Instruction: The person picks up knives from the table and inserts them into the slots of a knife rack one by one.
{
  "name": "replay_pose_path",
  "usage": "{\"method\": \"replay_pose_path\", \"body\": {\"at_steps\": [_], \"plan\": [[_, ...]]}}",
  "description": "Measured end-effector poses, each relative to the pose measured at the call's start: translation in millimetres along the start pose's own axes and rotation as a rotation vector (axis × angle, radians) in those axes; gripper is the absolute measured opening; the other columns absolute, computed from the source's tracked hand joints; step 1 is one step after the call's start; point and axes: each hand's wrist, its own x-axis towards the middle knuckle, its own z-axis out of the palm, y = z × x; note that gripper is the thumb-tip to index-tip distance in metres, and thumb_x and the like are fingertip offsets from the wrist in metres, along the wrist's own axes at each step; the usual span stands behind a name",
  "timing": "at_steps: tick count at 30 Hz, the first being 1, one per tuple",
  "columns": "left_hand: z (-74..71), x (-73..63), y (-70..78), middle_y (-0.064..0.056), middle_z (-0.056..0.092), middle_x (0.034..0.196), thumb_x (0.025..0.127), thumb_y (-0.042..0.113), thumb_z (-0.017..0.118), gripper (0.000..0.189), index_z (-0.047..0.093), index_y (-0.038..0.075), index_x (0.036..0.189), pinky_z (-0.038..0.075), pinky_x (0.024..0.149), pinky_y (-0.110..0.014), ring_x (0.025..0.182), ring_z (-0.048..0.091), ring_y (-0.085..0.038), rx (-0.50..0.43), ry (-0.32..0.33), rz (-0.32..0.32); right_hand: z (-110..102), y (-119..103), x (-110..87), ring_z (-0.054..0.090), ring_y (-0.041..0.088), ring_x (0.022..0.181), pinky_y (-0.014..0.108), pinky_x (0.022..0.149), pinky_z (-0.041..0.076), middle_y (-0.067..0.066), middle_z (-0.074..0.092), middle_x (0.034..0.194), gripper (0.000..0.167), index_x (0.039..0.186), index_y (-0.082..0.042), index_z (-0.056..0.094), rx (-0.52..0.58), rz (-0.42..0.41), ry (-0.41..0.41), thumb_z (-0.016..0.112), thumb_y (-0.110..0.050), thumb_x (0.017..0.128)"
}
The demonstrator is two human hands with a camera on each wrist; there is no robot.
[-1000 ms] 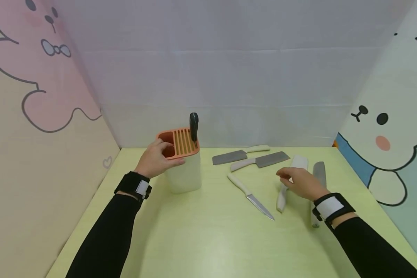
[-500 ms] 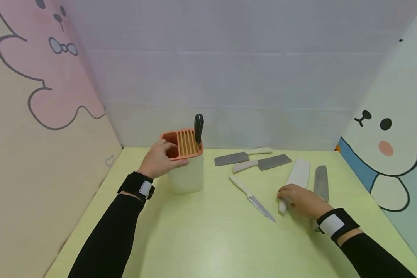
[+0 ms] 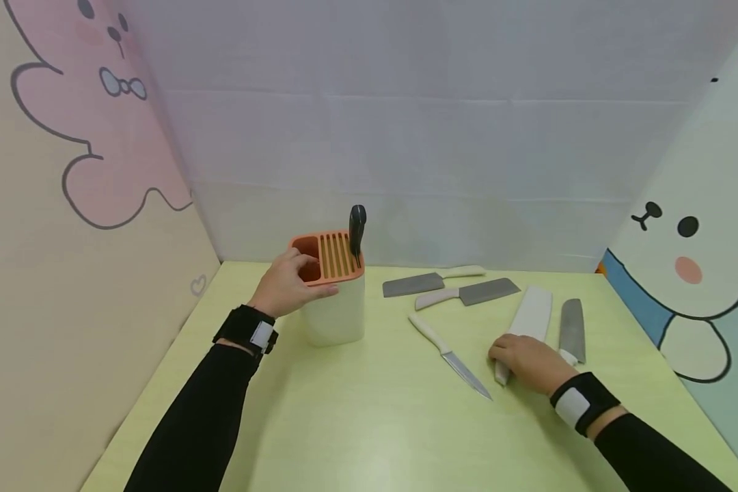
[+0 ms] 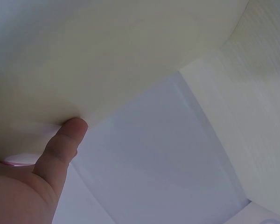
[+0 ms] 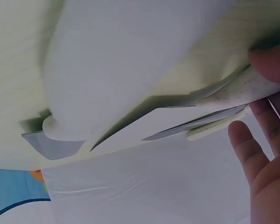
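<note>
In the head view my left hand (image 3: 289,283) grips the rim of a cream knife block (image 3: 335,318) with an orange slotted top, fingers inside its open compartment. The thumb (image 4: 60,151) presses the block's outer wall in the left wrist view. A black handle (image 3: 357,225) sticks up from the block. My right hand (image 3: 531,362) holds the handle of a white-bladed kitchen knife (image 3: 534,314) lying on the table. In the right wrist view thumb and fingers close around that handle (image 5: 240,88). The hand partly hides the handle in the head view.
Two cleavers with grey blades, a far cleaver (image 3: 413,284) and a nearer cleaver (image 3: 488,291), lie right of the block. A pointed knife (image 3: 455,362) lies before them. Another grey-bladed knife (image 3: 572,328) lies right of my right hand. A wall stands behind the table.
My right hand has come down from above the white-bladed knife and taken hold of its handle. The left hand stays on the block. The head view has shifted slightly.
</note>
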Motion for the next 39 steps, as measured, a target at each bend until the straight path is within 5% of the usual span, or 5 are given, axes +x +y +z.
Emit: {"method": "replay_pose_path", "body": {"at_steps": [26,31,33,35,39], "plan": [[-0.4,-0.4,2.4,-0.009,0.053,0.118,0.070,0.063,0.076,0.077,0.063,0.004,0.118,0.050,0.086,-0.043,0.108,0.047,-0.027,-0.008,-0.002,0.002,6.7,8.6,6.7,0.054,0.016,0.078,0.030,0.060,0.050,-0.001,0.055,0.081,0.031,0.086,-0.013,0.058,-0.159,-0.124,-0.011,0.079,0.002,0.070],[0.4,-0.5,1.8,-0.008,0.052,0.118,0.070,0.061,0.077,0.075,0.063,0.005,0.118,0.051,0.086,-0.041,0.108,0.048,-0.026,-0.033,-0.019,0.011,0.1,13.5,4.1,0.056,0.020,0.082,0.032,0.063,0.052,0.003,0.058,0.088,0.022,0.093,-0.008,0.058,-0.160,-0.161,0.073,0.068,0.006,0.078],[0.3,-0.3,1.4,-0.007,0.052,0.117,0.070,0.061,0.077,0.075,0.063,0.005,0.118,0.051,0.086,-0.041,0.108,0.048,-0.026,-0.035,-0.021,0.014,-5.3,16.7,4.7,0.057,0.021,0.084,0.032,0.065,0.053,0.005,0.059,0.091,0.012,0.097,-0.006,0.059,-0.153,-0.168,0.133,0.049,0.002,0.095],[-0.1,-0.1,1.0,-0.007,0.052,0.117,0.070,0.061,0.077,0.075,0.063,0.005,0.118,0.051,0.086,-0.041,0.107,0.049,-0.026,-0.031,-0.019,0.019,-11.2,20.3,5.9,0.058,0.023,0.086,0.033,0.065,0.053,0.007,0.060,0.094,0.034,0.100,-0.004,0.060,-0.143,-0.168,0.183,0.026,-0.004,0.105],[-0.9,0.2,0.4,-0.008,0.052,0.116,0.070,0.061,0.077,0.075,0.063,0.005,0.118,0.051,0.085,-0.041,0.106,0.049,-0.026,-0.026,-0.012,0.026,-22.1,25.9,7.4,0.060,0.025,0.090,0.034,0.066,0.054,0.009,0.061,0.098,0.022,0.104,-0.003,0.061,-0.142,-0.153,0.226,0.044,0.007,0.097]]}}
